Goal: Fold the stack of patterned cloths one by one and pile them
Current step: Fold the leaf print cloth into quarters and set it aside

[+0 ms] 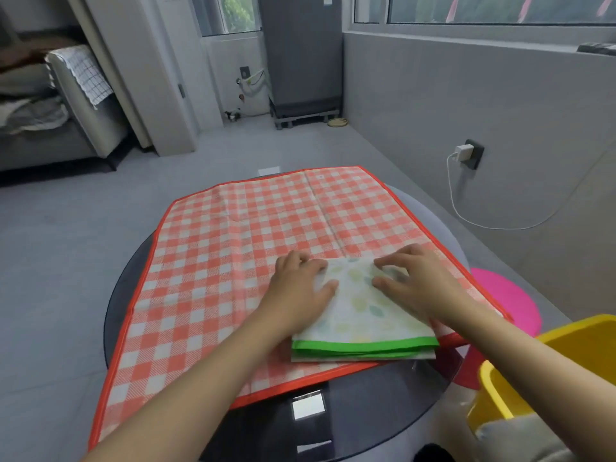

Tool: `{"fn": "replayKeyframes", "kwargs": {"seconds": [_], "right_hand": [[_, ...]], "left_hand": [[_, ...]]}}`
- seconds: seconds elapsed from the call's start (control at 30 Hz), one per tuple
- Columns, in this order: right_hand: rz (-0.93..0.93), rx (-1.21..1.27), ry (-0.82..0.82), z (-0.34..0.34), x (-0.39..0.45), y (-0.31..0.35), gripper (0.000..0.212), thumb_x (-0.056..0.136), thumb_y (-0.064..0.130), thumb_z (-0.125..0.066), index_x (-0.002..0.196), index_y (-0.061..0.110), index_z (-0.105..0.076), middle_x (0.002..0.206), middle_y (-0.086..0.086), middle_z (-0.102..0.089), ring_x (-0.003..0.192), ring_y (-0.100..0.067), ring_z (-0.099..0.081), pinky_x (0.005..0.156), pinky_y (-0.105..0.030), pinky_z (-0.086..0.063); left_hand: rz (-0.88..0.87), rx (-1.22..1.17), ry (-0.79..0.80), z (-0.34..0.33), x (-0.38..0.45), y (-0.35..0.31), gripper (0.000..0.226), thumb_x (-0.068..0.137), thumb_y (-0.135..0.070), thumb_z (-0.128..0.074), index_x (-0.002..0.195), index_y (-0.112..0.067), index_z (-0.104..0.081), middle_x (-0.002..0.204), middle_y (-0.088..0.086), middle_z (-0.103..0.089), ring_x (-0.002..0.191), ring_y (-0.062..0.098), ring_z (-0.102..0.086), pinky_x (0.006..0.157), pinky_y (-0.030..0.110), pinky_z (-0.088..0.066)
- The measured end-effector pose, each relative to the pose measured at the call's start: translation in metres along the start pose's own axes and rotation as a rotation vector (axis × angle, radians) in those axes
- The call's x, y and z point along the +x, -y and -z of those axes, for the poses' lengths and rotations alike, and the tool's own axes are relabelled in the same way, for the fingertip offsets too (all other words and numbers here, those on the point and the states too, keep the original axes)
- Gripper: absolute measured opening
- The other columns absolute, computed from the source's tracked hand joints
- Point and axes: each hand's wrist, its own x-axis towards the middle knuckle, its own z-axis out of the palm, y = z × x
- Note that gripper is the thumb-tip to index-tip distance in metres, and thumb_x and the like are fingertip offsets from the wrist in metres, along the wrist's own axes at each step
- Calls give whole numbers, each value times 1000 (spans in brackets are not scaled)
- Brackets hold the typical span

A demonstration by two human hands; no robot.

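Dark round table (pixel 366 405), perhaps glass, beside yellow bin (pixel 566 355)

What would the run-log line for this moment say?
left hand: flat on folded leaf-print cloth | right hand: pressing same | under it: checked cloth, spread open | table

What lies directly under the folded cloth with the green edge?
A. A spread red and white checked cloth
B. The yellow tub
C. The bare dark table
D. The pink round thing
A: the folded cloth with the green edge rests on the spread red and white checked cloth, which covers much of the dark table; both hands, left hand and right hand, lie flat on the folded cloth.
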Motion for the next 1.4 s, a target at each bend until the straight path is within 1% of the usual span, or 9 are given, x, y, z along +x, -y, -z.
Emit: {"fn": "replayKeyframes", "kwargs": {"seconds": [0.2,0.33,0.5,0.77,0.93,1.1,1.23,1.33,1.4], "right_hand": [[9,-300,25,-18,-16,16,56,92,55,-28,142,30,-31,146,-9,-30,133,-27,-26,110,-37,-22],[-48,-310,146,-33,-25,17,63,94,54,-14,149,27,0,157,-12,5,145,-27,6,117,-40,1],[-26,-350,176,-34,-26,10,77,80,63,9,148,27,13,156,-9,18,144,-23,18,115,-38,14],[-134,-380,180,-26,-33,6,71,95,52,-7,147,7,14,156,-11,18,144,-23,16,117,-41,12],[-189,-360,117,-21,-40,5,70,97,50,-15,149,6,-4,157,-13,2,145,-27,4,116,-43,8],[-169,-188,19,-16,-41,6,61,95,47,-36,142,10,-27,153,-6,-22,140,-26,-17,114,-40,-10],[-243,-10,-34,-11,-37,8,50,93,40,-44,136,16,-36,140,-6,-42,129,-29,-33,107,-40,-23],[-280,187,-87,-8,-36,5,51,93,35,-47,139,17,-35,133,-8,-51,123,-32,-42,103,-42,-32],[-272,291,-103,-7,-36,2,56,93,34,-47,143,18,-30,137,-8,-50,125,-33,-43,104,-45,-35]], "left_hand": [[-72,297,145,-22,-11,-16,60,98,-50,-21,151,-34,3,159,2,15,144,22,20,117,41,15],[-100,357,157,-31,-11,-10,58,98,-52,-15,149,-37,10,157,-3,23,141,21,30,115,43,20],[-83,378,167,-29,-16,-4,59,99,-49,-11,149,-30,13,155,-3,25,141,16,29,116,39,18],[133,304,112,-25,-28,4,67,99,-48,-8,147,-11,20,155,6,27,142,18,27,115,41,19],[251,182,9,-23,-36,3,70,99,-48,-18,151,-9,8,158,10,16,145,23,18,116,40,16],[238,27,-120,-22,-29,5,61,97,-42,-39,149,-14,-22,157,3,-20,145,21,-13,119,40,-6],[258,-267,-227,-17,-28,-7,39,93,-33,-51,131,-22,-46,129,-4,-51,123,22,-45,106,43,-34],[232,-681,-206,-13,-33,-20,39,97,-25,-48,135,-26,-41,122,-10,-55,107,14,-56,89,33,-49],[199,-726,-213,-12,-33,-25,43,97,-22,-47,139,-27,-38,122,-15,-53,106,10,-53,85,27,-47]]}}
